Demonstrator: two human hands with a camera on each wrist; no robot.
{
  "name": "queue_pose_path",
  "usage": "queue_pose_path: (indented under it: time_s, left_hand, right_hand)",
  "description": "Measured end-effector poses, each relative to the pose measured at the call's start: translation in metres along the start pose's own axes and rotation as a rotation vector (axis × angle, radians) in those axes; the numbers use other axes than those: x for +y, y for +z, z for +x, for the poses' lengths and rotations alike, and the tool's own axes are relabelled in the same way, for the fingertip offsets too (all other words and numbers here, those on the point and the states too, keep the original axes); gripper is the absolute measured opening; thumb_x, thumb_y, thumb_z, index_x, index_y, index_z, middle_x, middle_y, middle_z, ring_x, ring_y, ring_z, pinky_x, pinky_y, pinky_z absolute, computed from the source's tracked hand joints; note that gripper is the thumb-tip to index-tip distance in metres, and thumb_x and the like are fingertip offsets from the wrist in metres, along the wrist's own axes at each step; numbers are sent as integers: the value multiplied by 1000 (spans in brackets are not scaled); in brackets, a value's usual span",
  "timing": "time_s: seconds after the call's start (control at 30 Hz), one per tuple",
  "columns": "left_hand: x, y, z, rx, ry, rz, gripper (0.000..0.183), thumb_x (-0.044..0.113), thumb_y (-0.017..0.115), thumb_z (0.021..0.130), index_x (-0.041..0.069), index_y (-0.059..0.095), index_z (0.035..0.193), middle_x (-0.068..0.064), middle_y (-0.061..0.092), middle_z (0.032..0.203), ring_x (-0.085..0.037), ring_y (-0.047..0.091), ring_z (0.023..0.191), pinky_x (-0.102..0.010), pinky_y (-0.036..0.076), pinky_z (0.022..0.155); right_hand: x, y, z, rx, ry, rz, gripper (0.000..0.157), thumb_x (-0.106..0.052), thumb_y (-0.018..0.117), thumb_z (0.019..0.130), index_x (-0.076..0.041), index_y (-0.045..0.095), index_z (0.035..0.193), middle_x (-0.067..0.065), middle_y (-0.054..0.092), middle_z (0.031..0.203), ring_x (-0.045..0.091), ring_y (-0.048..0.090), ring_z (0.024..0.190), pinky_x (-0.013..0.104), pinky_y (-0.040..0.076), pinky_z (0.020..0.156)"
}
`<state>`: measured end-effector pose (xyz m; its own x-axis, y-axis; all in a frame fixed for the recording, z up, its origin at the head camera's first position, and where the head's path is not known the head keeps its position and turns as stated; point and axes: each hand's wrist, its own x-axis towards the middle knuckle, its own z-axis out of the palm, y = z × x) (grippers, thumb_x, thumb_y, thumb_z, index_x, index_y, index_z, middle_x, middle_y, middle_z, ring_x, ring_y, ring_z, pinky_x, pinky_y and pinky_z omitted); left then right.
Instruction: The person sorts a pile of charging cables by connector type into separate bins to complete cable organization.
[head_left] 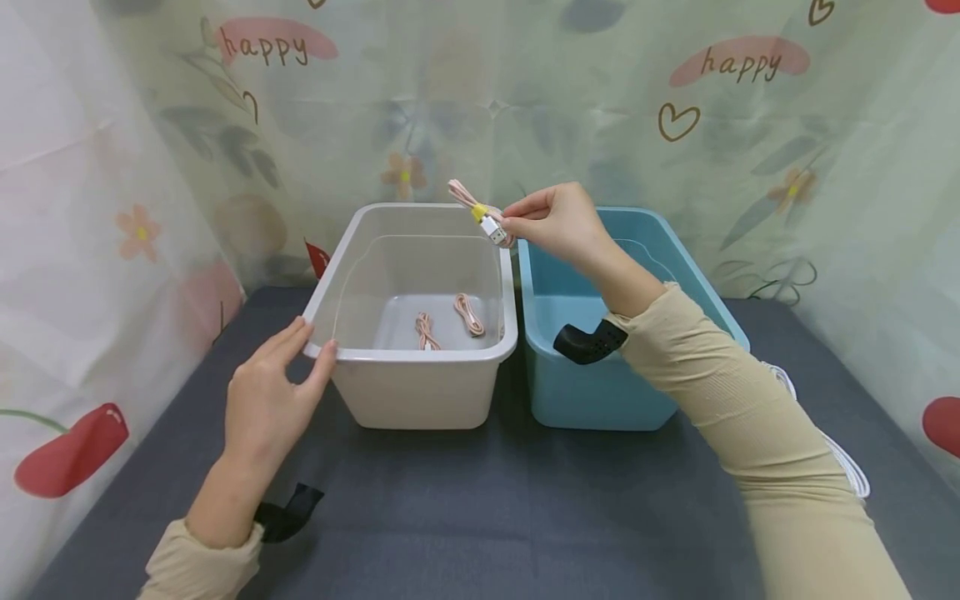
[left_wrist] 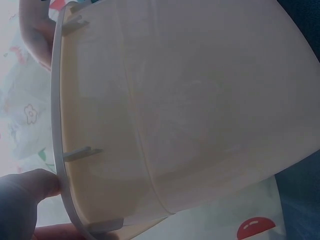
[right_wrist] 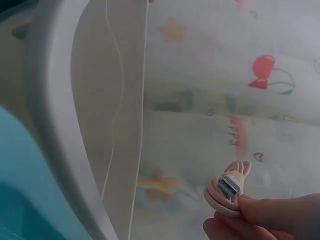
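Observation:
Between thumb and fingers my right hand (head_left: 564,223) pinches a bundled pink USB cable (head_left: 480,215) with a yellow tie and a white plug. It is held above the rims where the two bins meet. In the right wrist view the metal end of the USB cable (right_wrist: 229,186) faces the camera. My left hand (head_left: 273,400) rests on the near left corner of the beige bin (head_left: 420,356), thumb and fingers at its rim. Two coiled pink cables, one nearer (head_left: 426,332) and one farther right (head_left: 469,315), lie on that bin's floor.
A blue bin (head_left: 600,400) stands right beside the beige one, partly hidden by my right arm. White cable (head_left: 847,467) lies on the dark tabletop (head_left: 480,508) at the right. Patterned curtains (head_left: 480,125) enclose the back and sides.

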<state>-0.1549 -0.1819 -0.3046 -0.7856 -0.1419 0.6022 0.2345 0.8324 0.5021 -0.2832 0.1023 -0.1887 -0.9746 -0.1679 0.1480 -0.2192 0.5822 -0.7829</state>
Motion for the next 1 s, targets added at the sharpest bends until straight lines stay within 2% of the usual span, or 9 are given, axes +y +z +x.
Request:
queue_pose_path:
  time_s: [0.2,0.37,0.53,0.83,1.0]
  left_hand:
    - [0,-1,0,-2,-3,1,41,21,65,86,-2,61,120,-20,59,126,-41,57,114,-57,47,91]
    - [0,0,1,-1,2,-1,41,21,65,86,-2,62,120,-20,59,126,-41,57,114,-57,47,91]
    - [0,0,1,-7,-12,8,41,22,65,86,-2,61,120,-20,59,126,-41,57,115,-57,46,91]
    - [0,-1,0,-17,-23,10,42,23,65,86,-1,61,121,-19,59,127,-40,57,115,-57,46,92]
    - [1,0,0,-16,-18,10,42,23,65,86,-1,61,121,-19,59,127,-40,57,115,-57,46,91]
  right_hand:
    - [-6,16,15,-5,13,-13,27,-23,67,86,-7,71,106,12,71,106,18,67,95,32,54,82]
    - [-9,28,24,-14,34,-5,25,-21,66,87,-5,71,105,14,71,105,21,68,95,34,54,84]
    - [-11,39,32,-25,57,4,23,-19,66,87,-5,72,104,13,70,106,20,68,94,30,54,83]
    - [-14,55,45,-19,102,47,21,-17,66,86,-5,72,103,11,68,110,20,69,95,22,53,73]
    - [-14,61,50,-9,111,33,20,-15,67,86,-4,73,101,11,69,110,20,70,93,18,50,66]
